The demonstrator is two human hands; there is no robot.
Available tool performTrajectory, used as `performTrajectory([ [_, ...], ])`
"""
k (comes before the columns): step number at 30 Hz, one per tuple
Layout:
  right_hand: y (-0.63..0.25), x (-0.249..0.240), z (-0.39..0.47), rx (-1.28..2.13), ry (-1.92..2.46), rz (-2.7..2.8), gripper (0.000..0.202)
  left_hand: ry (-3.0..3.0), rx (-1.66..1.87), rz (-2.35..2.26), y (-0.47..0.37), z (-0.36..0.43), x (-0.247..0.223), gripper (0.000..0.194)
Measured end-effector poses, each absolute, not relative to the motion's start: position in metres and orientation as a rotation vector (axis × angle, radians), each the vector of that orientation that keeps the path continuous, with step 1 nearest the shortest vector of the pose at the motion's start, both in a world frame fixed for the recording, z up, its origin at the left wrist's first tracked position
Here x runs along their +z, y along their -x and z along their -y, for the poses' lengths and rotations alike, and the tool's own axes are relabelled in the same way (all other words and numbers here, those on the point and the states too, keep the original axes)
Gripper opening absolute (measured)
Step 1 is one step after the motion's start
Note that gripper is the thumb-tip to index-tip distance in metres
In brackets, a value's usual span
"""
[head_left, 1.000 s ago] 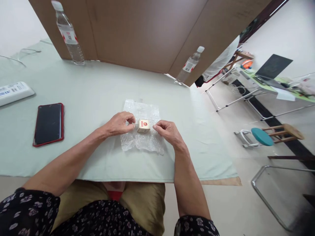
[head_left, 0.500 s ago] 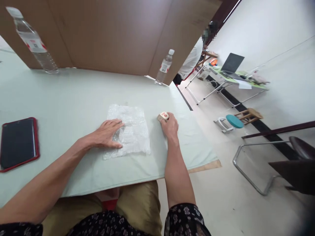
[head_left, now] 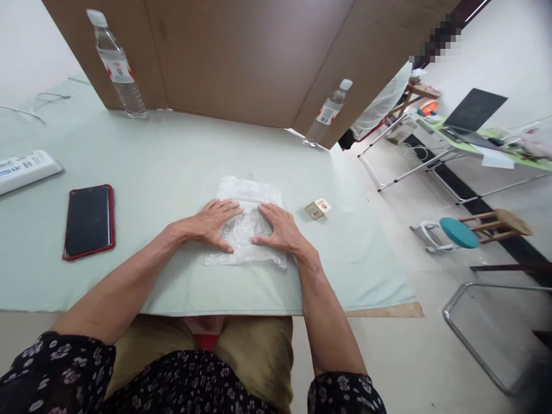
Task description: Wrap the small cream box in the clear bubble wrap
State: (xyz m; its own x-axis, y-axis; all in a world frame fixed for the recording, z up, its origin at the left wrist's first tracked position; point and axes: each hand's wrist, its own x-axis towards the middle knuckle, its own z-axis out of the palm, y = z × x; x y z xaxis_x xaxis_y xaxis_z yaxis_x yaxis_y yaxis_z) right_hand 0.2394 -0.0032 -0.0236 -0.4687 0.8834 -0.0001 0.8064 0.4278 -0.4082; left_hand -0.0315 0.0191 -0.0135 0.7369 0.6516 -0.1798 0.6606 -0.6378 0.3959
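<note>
I sit at a table (head_left: 172, 167) spread with a pale green cloth, its near edge just over my lap. Behind it stands a brown board partition (head_left: 241, 57), and to the right the room opens onto a light floor with a teal-topped stool (head_left: 456, 236), a wooden stool (head_left: 509, 221) beside it, and a folding table (head_left: 495, 155) bearing an open laptop (head_left: 474, 112).

Both my hands lie flat on a sheet of bubble wrap (head_left: 248, 192) in the middle of the cloth. My left hand (head_left: 213, 221) rests on its left half with fingers spread and straight, pinching nothing. My right hand (head_left: 280, 230) presses its right half the same way, palm down, fingers splayed. The two hands are near each other, not touching.

A small box with a red mark (head_left: 318, 209) lies on the cloth just to the right of the wrap, apart from my fingers. Well off to the left lies a phone in a red case (head_left: 88, 221), screen dark, and beyond it a white power strip (head_left: 26, 169). Two water bottles stand upright at the partition, one far left (head_left: 117, 66), one at its right corner (head_left: 328, 112). Nothing lies between my hands and the box.
</note>
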Motion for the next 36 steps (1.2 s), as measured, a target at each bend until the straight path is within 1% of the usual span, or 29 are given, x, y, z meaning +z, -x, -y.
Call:
performTrajectory([
  [2, -0.256, -0.021, 0.001, 0.570, 1.557, 2.431, 0.092, -2.496, -0.035, -0.986, 0.035, -0.021, -0.014, 0.116],
  [4, -0.275, -0.018, 0.000, 0.615, 1.593, 2.385, 0.086, -2.480, -0.015, -0.977, 0.037, -0.023, -0.013, 0.111],
  [5, -0.283, -0.017, 0.000, 0.650, 1.594, 2.369, 0.082, -2.465, 0.024, -0.991, 0.038, -0.024, -0.012, 0.106],
  [7, -0.293, -0.015, 0.000, 0.716, 1.571, 2.332, 0.075, -2.415, 0.202, -1.080, 0.037, -0.026, -0.013, 0.086],
  [9, -0.296, -0.012, 0.001, 0.730, 1.544, 2.253, 0.061, -2.329, 0.483, -1.233, 0.036, -0.027, -0.015, 0.058],
  [11, -0.294, -0.011, 0.001, 0.599, 1.531, 2.095, 0.044, -2.233, 0.754, -1.365, 0.036, -0.029, -0.018, 0.035],
  [13, -0.293, -0.010, 0.000, 0.334, 1.554, 1.870, 0.033, -2.186, 0.924, -1.428, 0.036, -0.031, -0.022, 0.023],
  [14, -0.294, -0.010, -0.001, 0.190, 1.590, 1.739, 0.033, -2.182, 0.976, -1.444, 0.036, -0.032, -0.023, 0.020],
  [15, -0.296, -0.010, -0.003, 0.064, 1.645, 1.608, 0.038, -2.186, 1.015, -1.456, 0.037, -0.033, -0.024, 0.018],
  [17, -0.302, -0.014, -0.006, -0.068, 1.804, 1.377, 0.057, -2.196, 1.064, -1.485, 0.037, -0.034, -0.026, 0.015],
  [19, -0.310, -0.019, -0.010, -0.017, 1.966, 1.246, 0.074, -2.194, 1.074, -1.515, 0.037, -0.035, -0.027, 0.014],
  [20, -0.314, -0.022, -0.012, 0.051, 2.030, 1.220, 0.075, -2.189, 1.066, -1.531, 0.038, -0.036, -0.028, 0.014],
  [23, -0.321, -0.028, -0.016, 0.225, 2.069, 1.214, 0.060, -2.162, 1.045, -1.590, 0.038, -0.038, -0.029, 0.015],
  [25, -0.317, -0.027, -0.016, 0.267, 1.920, 1.248, 0.052, -2.151, 1.041, -1.617, 0.038, -0.039, -0.031, 0.016],
  [30, -0.269, -0.016, -0.004, 0.451, 1.385, 1.529, 0.058, -2.175, 1.023, -1.626, 0.040, -0.042, -0.035, 0.014],
  [33, -0.235, -0.015, 0.005, 0.560, 1.352, 1.839, 0.054, -2.181, 1.000, -1.640, 0.040, -0.042, -0.036, 0.014],
  [36, -0.219, -0.020, 0.007, 0.615, 1.379, 2.114, 0.057, -2.204, 0.974, -1.650, 0.040, -0.042, -0.036, 0.014],
])
